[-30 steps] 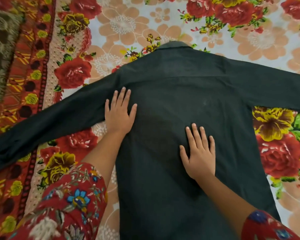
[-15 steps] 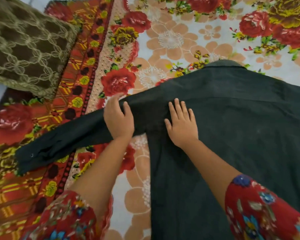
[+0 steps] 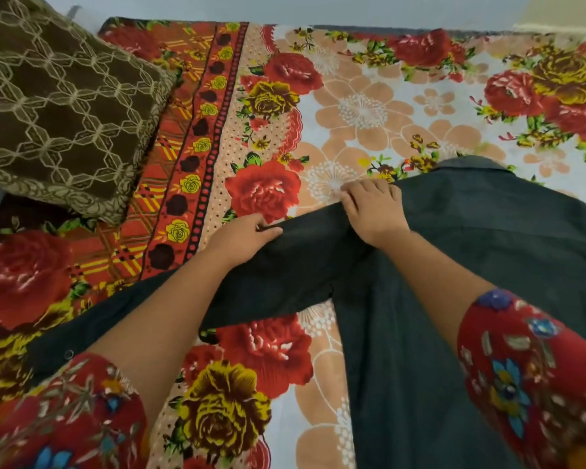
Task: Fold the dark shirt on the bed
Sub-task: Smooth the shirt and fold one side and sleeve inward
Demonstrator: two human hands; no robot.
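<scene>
Currently, your left hand [image 3: 247, 233] pinches the sleeve [image 3: 285, 269] at its upper edge; your right hand [image 3: 374, 211] curls its fingers round the shoulder edge. The dark shirt [image 3: 471, 252] lies on the bed [image 3: 362, 106], beneath your fingers.

The left hand [image 3: 247, 236] and right hand [image 3: 374, 211] no longer lie flat on the shirt [image 3: 487, 231] back. Left now pinches the sleeve [image 3: 285, 282] far edge; right grips the shoulder edge beside it, toward the bed's left side.
</scene>
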